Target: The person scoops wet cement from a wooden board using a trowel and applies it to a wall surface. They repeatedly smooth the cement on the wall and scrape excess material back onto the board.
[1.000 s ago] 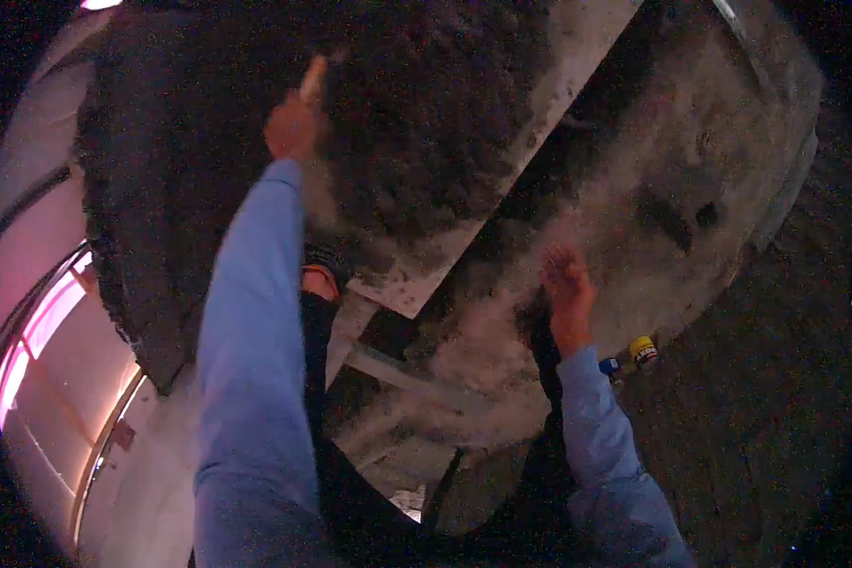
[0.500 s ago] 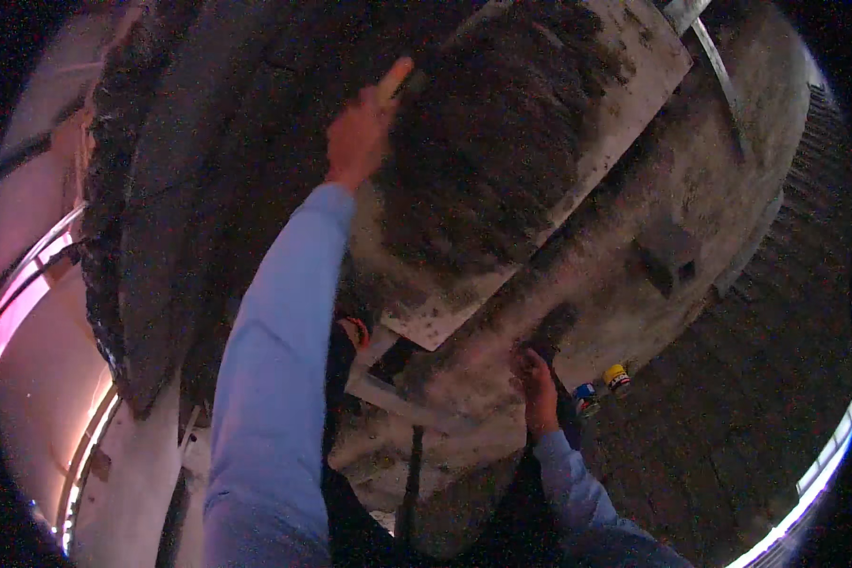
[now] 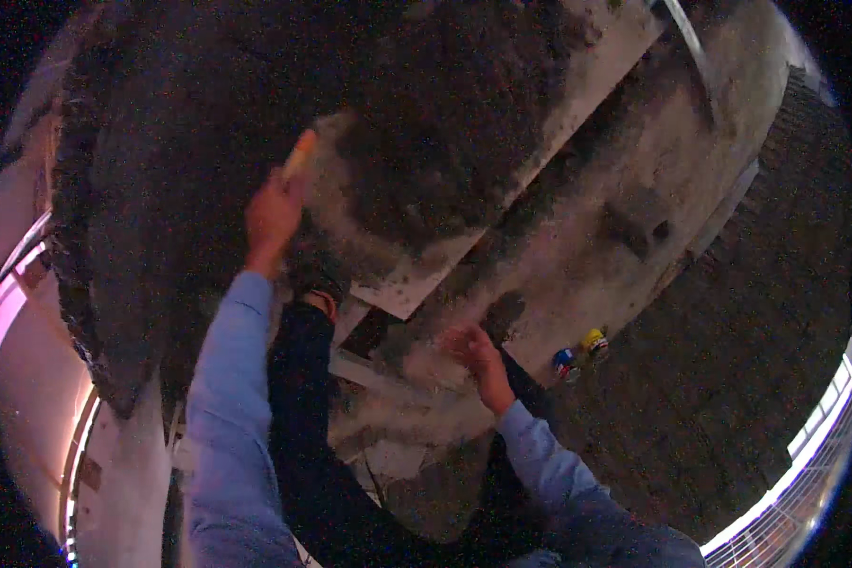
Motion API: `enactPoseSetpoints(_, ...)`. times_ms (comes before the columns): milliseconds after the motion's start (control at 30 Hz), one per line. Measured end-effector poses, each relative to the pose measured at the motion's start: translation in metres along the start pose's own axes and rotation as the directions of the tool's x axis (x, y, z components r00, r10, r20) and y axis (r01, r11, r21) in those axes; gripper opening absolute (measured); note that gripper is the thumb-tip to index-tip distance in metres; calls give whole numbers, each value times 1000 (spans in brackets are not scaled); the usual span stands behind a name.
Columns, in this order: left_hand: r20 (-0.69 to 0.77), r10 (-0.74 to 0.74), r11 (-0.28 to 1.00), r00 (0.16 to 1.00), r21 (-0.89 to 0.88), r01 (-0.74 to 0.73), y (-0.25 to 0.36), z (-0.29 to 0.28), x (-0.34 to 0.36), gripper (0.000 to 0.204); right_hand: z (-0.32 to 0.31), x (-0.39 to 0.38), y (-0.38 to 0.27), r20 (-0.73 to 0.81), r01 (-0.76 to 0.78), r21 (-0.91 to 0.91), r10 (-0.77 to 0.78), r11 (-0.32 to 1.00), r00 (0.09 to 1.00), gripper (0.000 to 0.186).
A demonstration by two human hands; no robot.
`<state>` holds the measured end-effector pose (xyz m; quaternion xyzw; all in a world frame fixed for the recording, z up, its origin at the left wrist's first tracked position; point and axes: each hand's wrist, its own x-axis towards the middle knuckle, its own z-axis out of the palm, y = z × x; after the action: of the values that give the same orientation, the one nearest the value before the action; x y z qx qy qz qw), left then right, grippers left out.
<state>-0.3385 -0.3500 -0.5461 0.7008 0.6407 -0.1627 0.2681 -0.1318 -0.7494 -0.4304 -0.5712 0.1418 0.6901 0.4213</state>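
My left hand [image 3: 273,213] is closed around a short yellow-orange bar, perhaps a handle [image 3: 301,153]. Its far end reaches the edge of a dark, soil-like heap [image 3: 417,161]. Whatever joins that end is lost in the gloom. Beneath the heap, a pale flat sheet [image 3: 409,295] shows along its right edge and near corner. My right hand [image 3: 481,358] hangs over the dusty ground in front of my right knee, fingers stretched and slightly blurred, with nothing visible in it.
Yellow-topped [image 3: 594,343] and blue-topped [image 3: 565,362] small containers stand right of my right hand. Beyond them spreads a dark surface with brick-like rows [image 3: 710,379]. A dark blocky object [image 3: 637,220] lies farther off. A pale bar [image 3: 688,43] crosses the upper right.
My left hand and the yellow-orange bar have moved left and nearer to me. My right hand has shifted up and left, its fingers reaching out. The whole view has moved slightly.
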Motion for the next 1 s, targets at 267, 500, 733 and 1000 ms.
enactPoseSetpoints(267,-5,41,993,999,-115,-41,154,149,14,58,-138,-7,-76,-92,-31,51,35,998,995,74)
enactPoseSetpoints(500,129,88,970,988,-238,-56,208,151,-20,67,-134,-37,-51,-126,98,14,-96,995,987,73)
enactPoseSetpoints(733,171,147,811,974,-585,-19,177,112,-77,81,-106,-63,-2,-184,239,-12,-237,971,954,59)
enactPoseSetpoints(1000,123,62,853,991,-522,11,66,56,-255,72,-55,46,-75,-71,542,-112,-550,833,832,57)
